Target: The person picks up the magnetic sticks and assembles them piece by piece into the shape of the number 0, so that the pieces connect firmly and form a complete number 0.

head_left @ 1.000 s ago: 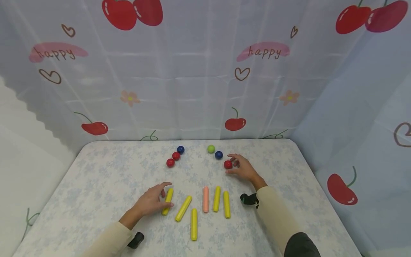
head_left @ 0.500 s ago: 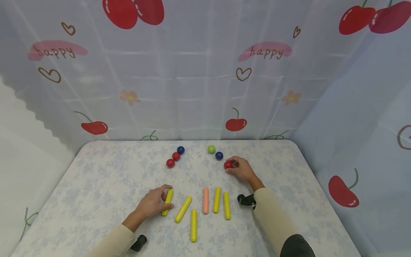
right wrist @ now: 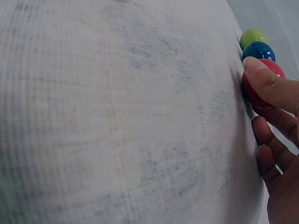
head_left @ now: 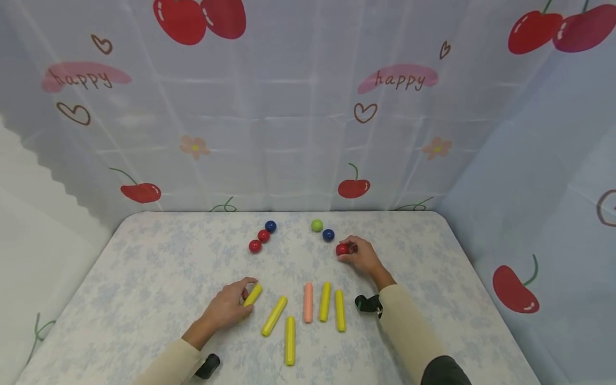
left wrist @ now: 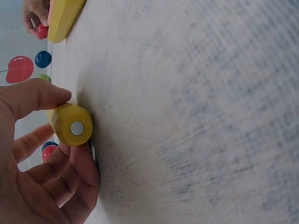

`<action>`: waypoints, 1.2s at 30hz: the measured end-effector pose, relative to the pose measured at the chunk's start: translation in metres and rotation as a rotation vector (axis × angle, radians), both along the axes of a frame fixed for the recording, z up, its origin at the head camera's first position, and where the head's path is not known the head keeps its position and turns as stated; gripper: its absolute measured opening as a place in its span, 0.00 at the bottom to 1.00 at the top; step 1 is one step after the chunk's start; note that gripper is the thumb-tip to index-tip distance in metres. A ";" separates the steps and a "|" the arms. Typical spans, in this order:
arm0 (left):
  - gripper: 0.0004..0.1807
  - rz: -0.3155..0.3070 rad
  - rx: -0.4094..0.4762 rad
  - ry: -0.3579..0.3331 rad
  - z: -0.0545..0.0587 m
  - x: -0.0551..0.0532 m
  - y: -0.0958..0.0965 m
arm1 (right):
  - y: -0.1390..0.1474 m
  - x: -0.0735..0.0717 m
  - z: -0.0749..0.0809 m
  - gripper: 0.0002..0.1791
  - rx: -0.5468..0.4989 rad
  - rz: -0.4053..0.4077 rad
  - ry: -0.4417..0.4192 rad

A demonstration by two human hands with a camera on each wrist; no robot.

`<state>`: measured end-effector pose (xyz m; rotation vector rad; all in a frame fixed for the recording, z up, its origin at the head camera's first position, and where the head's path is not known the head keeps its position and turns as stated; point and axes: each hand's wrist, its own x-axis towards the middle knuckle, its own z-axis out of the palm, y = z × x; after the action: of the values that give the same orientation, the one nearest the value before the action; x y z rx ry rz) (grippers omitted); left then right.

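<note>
My left hand (head_left: 225, 306) pinches a yellow stick (head_left: 253, 294) between thumb and fingers at the left end of the stick group. In the left wrist view that yellow stick (left wrist: 70, 122) shows ridged sides and a pale round disc in its near end, close over the tabletop. My right hand (head_left: 364, 256) grips a glossy red ball (head_left: 341, 249) at the back right, thumb in front of it. The right wrist view shows the red ball (right wrist: 254, 88) under the thumb, with a blue ball (right wrist: 259, 50) and a green ball (right wrist: 253, 37) beyond it.
Two more yellow sticks (head_left: 274, 316) (head_left: 290, 341) lie right of the left hand. A peach stick (head_left: 308, 303) and two yellow sticks (head_left: 325, 302) (head_left: 340, 311) lie farther right. A blue ball (head_left: 270, 226) and two red balls (head_left: 263, 235) (head_left: 255, 246) form a line at back left.
My right hand's fingers have closed round the red ball. My left hand has closed on the yellow stick, which now slants further to the right. The other sticks and balls stay put.
</note>
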<state>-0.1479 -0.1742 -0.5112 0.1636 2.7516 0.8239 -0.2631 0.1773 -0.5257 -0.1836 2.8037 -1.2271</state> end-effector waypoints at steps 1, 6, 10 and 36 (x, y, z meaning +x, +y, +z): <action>0.27 -0.002 -0.004 0.008 0.001 0.000 0.000 | 0.000 0.000 0.000 0.20 -0.001 0.001 0.005; 0.20 -0.043 -0.032 0.067 0.006 -0.003 0.000 | 0.000 0.001 -0.003 0.19 -0.012 0.002 0.024; 0.18 -0.096 -0.040 0.088 0.011 -0.009 0.001 | 0.000 0.000 -0.002 0.19 -0.023 0.004 0.034; 0.16 -0.142 0.085 0.056 0.016 -0.096 0.055 | 0.000 0.003 -0.005 0.19 -0.048 -0.009 0.045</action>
<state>-0.2438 -0.1195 -0.4949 0.3989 2.7200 0.9107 -0.2600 0.1769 -0.5306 -0.2041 2.8179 -1.3101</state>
